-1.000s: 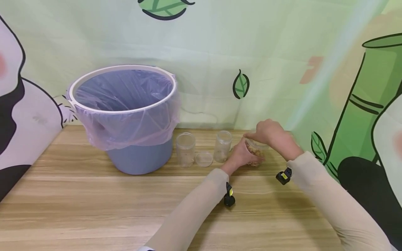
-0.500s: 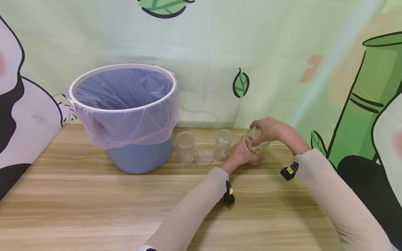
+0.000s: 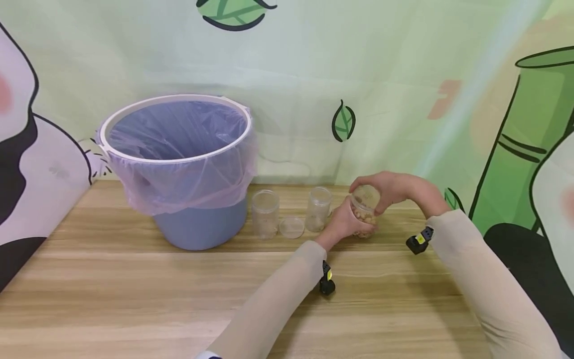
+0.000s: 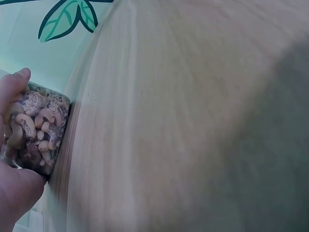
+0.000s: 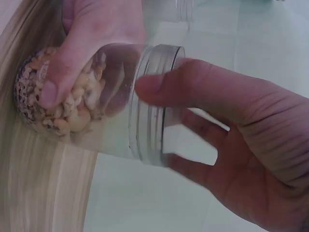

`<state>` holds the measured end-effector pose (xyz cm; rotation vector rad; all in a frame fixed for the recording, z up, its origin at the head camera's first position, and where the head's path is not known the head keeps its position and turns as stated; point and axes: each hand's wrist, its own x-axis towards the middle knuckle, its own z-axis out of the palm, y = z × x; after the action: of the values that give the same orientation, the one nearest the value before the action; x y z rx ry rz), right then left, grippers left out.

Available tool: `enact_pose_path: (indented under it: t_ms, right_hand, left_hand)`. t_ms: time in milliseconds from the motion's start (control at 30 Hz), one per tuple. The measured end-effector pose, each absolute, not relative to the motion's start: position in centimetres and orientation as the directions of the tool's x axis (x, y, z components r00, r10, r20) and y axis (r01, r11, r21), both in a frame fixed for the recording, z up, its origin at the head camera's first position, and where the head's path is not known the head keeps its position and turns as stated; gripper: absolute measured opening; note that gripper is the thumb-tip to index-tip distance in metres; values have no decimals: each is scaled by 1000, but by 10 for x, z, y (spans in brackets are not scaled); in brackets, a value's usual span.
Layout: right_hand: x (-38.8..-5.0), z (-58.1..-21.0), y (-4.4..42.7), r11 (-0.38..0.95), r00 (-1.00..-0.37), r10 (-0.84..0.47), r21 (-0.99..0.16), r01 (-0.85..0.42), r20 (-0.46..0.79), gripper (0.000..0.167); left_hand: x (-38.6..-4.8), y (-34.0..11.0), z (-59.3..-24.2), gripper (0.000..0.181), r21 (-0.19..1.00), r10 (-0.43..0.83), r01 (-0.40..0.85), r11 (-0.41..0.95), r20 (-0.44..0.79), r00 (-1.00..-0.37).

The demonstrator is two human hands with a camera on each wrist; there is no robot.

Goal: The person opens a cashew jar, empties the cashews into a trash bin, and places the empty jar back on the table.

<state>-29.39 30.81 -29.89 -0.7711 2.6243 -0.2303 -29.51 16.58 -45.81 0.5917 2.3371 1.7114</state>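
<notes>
A clear jar point(image 5: 108, 140), part-filled with cashews point(image 5: 79, 104), stands on the wooden table. My left hand point(image 3: 344, 220) grips its lower body, with the thumb across the side in the right wrist view. At the top, my right hand point(image 3: 389, 189) holds the jar's clear lid point(image 5: 166, 55) by the rim, thumb on one side and fingers on the other. The left wrist view has the cashews showing between the left fingers and thumb. Left of this jar are two more clear jars, one nearer point(image 3: 319, 209) and one farther off point(image 3: 265, 214).
A loose clear round lid point(image 3: 291, 228) lies flat between the two other jars. A blue bin point(image 3: 202, 227) with a pinkish liner stands at the left on the table point(image 3: 179, 299). Behind everything hangs a green printed backdrop point(image 3: 296, 75).
My right hand has turned about the jar's top, its wrist shifting right and its fingers spreading around the lid's rim. The left hand stays on the jar body.
</notes>
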Motion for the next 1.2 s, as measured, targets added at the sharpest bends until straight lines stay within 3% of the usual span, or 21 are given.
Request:
enact_pose_path:
  t_ms: [300,533,867,1200]
  right_hand:
    - [-290,-297,320,771,-758,-623,-320,-551,-195,78]
    - [-285,-301,336,806,-833,-539,-366,-466,-126,73]
    - [-274,-318,363,861,-922,-387,-370,-349,-31,63]
    - [-268,-346,385,844,-944,-330,-443,-304,18,69]
  left_hand:
    - [-297,164,-459,87,937,420,227,266,100,-902]
    - [-299,166,-462,92,930,409,229,286,98,-907]
    - [-298,166,-458,80,911,384,228,343,86,-919]
    - [-297,166,-458,83,916,392,216,338,71,-917]
